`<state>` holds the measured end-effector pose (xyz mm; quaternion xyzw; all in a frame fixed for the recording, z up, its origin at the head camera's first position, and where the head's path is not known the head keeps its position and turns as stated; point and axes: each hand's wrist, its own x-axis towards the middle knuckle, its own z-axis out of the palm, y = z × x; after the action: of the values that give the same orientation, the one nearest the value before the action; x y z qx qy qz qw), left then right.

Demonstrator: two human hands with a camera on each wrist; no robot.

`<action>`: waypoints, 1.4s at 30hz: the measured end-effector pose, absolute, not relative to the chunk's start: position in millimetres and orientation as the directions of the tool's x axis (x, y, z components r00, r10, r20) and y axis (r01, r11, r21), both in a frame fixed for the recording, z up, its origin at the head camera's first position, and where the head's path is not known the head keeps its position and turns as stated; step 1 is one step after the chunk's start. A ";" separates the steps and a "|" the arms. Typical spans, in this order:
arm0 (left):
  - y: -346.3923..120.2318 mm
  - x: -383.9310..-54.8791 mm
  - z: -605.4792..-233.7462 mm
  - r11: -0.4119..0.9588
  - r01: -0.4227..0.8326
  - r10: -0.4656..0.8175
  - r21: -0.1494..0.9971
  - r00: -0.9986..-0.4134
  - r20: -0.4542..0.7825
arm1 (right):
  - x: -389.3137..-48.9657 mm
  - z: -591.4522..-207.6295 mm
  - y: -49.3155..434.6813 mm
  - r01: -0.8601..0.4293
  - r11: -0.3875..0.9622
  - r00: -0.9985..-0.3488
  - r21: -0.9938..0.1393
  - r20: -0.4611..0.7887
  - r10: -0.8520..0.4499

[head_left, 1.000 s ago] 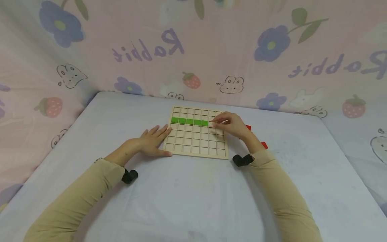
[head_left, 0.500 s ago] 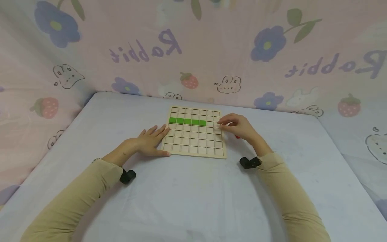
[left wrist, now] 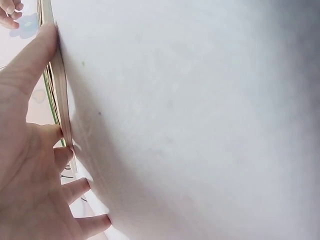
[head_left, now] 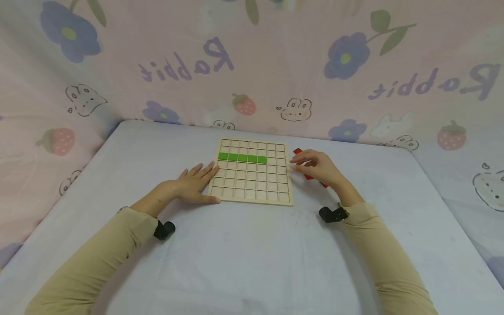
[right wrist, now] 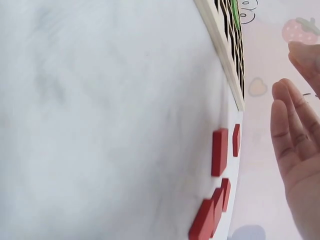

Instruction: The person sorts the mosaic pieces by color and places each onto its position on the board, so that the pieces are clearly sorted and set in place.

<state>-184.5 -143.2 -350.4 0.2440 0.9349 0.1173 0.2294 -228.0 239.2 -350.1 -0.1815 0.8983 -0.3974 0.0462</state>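
A pale wooden grid board [head_left: 252,202] lies on the table, with a row of several green square tiles [head_left: 243,158] in its second row from the far side. My left hand [head_left: 194,186] is spread at the board's left side, thumb and fingertips against its edge in the left wrist view. Just off the right edge hovers my right hand [head_left: 316,166], its fingers loosely bent; in the right wrist view the thumb and fingers are apart with nothing between them. Red tiles [right wrist: 220,152] lie on the table beneath and beside it, partly hidden by the hand in the head view.
A sliver of green [head_left: 340,204] shows beside the right wrist. The white table [head_left: 236,253] extends on all sides of the board, and a printed curtain [head_left: 260,74] hangs behind it. Each wrist carries a black camera [head_left: 332,215].
My right hand has moved right, from over the board to just beyond its right edge, and more red tiles show beneath it. The left hand stays at the board's left edge.
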 end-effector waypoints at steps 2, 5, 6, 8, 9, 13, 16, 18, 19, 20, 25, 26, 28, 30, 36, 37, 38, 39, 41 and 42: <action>-143.7 -185.0 -351.2 0.852 0.404 0.512 0.334 -0.776 -0.368 | -226.1 -349.8 242.0 -0.298 0.607 -0.926 -0.736 0.069 -0.371; -144.0 -185.3 -352.4 0.853 0.404 0.510 0.329 -0.777 -0.368 | -222.4 -348.9 245.8 -0.308 0.595 -0.922 -0.742 0.079 -0.379; -143.9 -185.0 -352.0 0.853 0.404 0.510 0.331 -0.778 -0.367 | -221.0 -348.2 246.8 -0.305 0.595 -0.923 -0.744 0.076 -0.378; -143.8 -184.9 -351.8 0.853 0.405 0.511 0.329 -0.778 -0.365 | -217.8 -346.4 248.4 -0.297 0.604 -0.926 -0.740 0.069 -0.370; -143.8 -184.8 -351.7 0.853 0.405 0.511 0.329 -0.779 -0.365 | -215.9 -344.9 248.9 -0.290 0.610 -0.930 -0.738 0.065 -0.363; -144.0 -185.3 -352.0 0.854 0.407 0.510 0.325 -0.778 -0.367 | -204.4 -332.7 247.9 -0.284 0.623 -0.934 -0.729 0.064 -0.351; -144.0 -185.6 -352.1 0.853 0.404 0.510 0.330 -0.778 -0.366 | -196.2 -323.6 246.5 -0.284 0.619 -0.934 -0.732 0.064 -0.352; -144.2 -185.9 -352.8 0.853 0.405 0.511 0.330 -0.779 -0.364 | -193.0 -321.0 246.8 -0.282 0.623 -0.934 -0.730 0.062 -0.351; -144.2 -185.8 -353.1 0.852 0.406 0.511 0.330 -0.779 -0.362 | -191.8 -320.4 247.2 -0.283 0.627 -0.935 -0.725 0.062 -0.350; -144.3 -185.8 -353.5 0.853 0.407 0.511 0.327 -0.780 -0.361 | -190.9 -320.1 247.8 -0.283 0.630 -0.935 -0.723 0.063 -0.349; -144.9 -185.9 -355.1 0.851 0.414 0.515 0.324 -0.779 -0.357 | -186.2 -319.7 251.6 -0.304 0.627 -0.930 -0.717 0.082 -0.357; -144.8 -186.0 -355.0 0.851 0.415 0.515 0.322 -0.779 -0.358 | -185.3 -319.8 252.6 -0.303 0.625 -0.931 -0.719 0.082 -0.357; -144.3 -185.6 -353.8 0.848 0.416 0.519 0.328 -0.777 -0.356 | -184.2 -321.4 255.7 -0.298 0.627 -0.933 -0.720 0.079 -0.352; -143.7 -185.4 -352.7 0.846 0.418 0.522 0.329 -0.776 -0.355 | -183.7 -323.8 259.5 -0.297 0.633 -0.934 -0.715 0.079 -0.349; -143.3 -185.7 -353.3 0.849 0.422 0.519 0.317 -0.778 -0.355 | -193.2 -344.2 278.5 -0.279 0.657 -0.942 -0.700 0.065 -0.330; -143.5 -185.8 -353.6 0.850 0.423 0.518 0.313 -0.778 -0.355 | -194.9 -347.4 281.5 -0.272 0.657 -0.943 -0.703 0.059 -0.327; -143.6 -185.8 -353.6 0.851 0.422 0.516 0.311 -0.779 -0.356 | -195.3 -348.5 283.6 -0.267 0.655 -0.944 -0.707 0.055 -0.325; -143.6 -185.7 -353.7 0.851 0.422 0.517 0.313 -0.780 -0.354 | -195.3 -349.2 285.4 -0.268 0.651 -0.943 -0.711 0.055 -0.329; -143.8 -185.9 -353.7 0.852 0.422 0.515 0.311 -0.780 -0.354 | -194.3 -349.6 288.2 -0.270 0.640 -0.941 -0.719 0.057 -0.333; -143.8 -186.1 -353.8 0.852 0.422 0.516 0.311 -0.780 -0.354 | -193.9 -349.9 289.3 -0.274 0.634 -0.939 -0.723 0.061 -0.337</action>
<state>-186.1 -143.8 -353.8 0.2501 0.9372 0.1079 0.2177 -193.9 289.3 -349.9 -0.1693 0.9029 -0.3931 0.0399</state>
